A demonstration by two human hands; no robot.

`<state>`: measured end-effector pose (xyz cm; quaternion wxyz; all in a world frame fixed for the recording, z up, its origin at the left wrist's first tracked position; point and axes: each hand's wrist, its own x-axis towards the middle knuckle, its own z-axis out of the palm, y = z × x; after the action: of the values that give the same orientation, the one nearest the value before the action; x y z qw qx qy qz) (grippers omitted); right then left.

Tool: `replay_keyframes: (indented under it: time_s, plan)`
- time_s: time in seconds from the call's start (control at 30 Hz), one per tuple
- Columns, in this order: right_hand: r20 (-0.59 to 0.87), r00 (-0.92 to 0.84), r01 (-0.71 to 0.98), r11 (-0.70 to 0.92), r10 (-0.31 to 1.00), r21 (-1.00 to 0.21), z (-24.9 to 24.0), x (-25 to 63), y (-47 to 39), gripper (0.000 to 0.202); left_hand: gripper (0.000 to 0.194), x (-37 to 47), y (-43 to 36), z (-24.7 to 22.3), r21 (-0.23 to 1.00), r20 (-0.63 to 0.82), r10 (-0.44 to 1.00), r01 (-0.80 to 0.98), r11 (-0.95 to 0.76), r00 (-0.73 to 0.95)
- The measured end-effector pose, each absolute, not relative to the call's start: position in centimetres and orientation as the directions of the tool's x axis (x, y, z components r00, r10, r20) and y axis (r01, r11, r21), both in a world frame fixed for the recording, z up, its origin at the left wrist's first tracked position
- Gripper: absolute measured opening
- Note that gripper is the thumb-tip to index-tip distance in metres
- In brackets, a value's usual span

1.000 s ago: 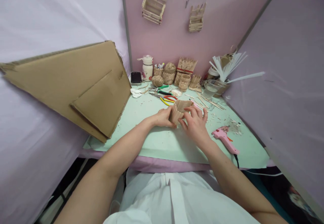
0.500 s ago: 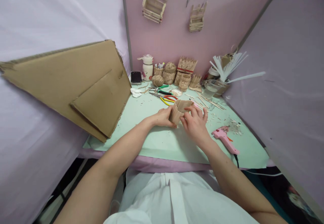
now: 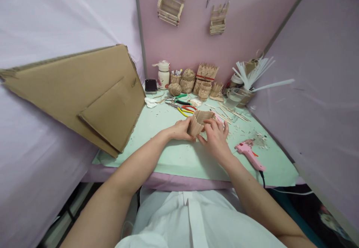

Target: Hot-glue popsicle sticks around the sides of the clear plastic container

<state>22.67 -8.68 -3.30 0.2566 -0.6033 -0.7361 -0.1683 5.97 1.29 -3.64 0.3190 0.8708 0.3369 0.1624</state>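
Note:
A small open-topped box made of wooden craft sticks (image 3: 196,125) is held just above the mint-green tabletop, tilted with its opening showing. My left hand (image 3: 183,130) grips its left side, thumb low and fingers behind the wall. On the right side, my right hand (image 3: 215,134) has its thumb and fingertips closed on the box's near right edge. Part of the right wall is hidden behind those fingers. Just behind the box lie pliers with red and yellow handles (image 3: 186,109).
A pink glue gun (image 3: 250,156) lies to the right with its cord over the edge. Large cardboard (image 3: 112,91) leans at the left. Along the back stand a white bottle (image 3: 163,75), twine balls (image 3: 174,89) and a cup of glue sticks (image 3: 246,95). Wood scraps (image 3: 259,140) litter the right.
My right hand has shifted slightly left, its thumb moving lower along the box's near side. My left hand keeps its grip in the same place.

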Motion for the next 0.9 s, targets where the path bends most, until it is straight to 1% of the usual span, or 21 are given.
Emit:
replay_keyframes:
  time_s: [0.2,0.5,0.67,0.77,0.9]
  plan:
    - [0.541,-0.124,0.977,0.199,0.832,-0.081,-3.7,22.7,-8.7,0.014,0.09,6.0,1.3,-3.6,0.666,0.074,0.682,0.473,-0.577,0.728]
    - [0.545,-0.116,0.977,0.194,0.83,-0.087,-3.6,22.6,-8.8,0.016,0.091,6.0,1.3,-3.8,0.67,0.075,0.68,0.468,-0.576,0.729]
    - [0.54,-0.12,0.978,0.191,0.833,-0.078,-3.6,22.6,-8.8,0.016,0.092,5.9,1.8,-4.5,0.659,0.104,0.671,0.454,-0.6,0.734]
    - [0.535,-0.143,0.978,0.201,0.833,-0.051,-3.5,23.0,-8.9,0.027,0.096,5.7,2.5,-5.2,0.659,0.109,0.651,0.436,-0.613,0.751]
    - [0.532,-0.163,0.976,0.215,0.831,-0.037,-3.2,23.5,-9.3,0.045,0.102,5.5,3.1,-5.6,0.725,0.119,0.623,0.361,-0.586,0.773]
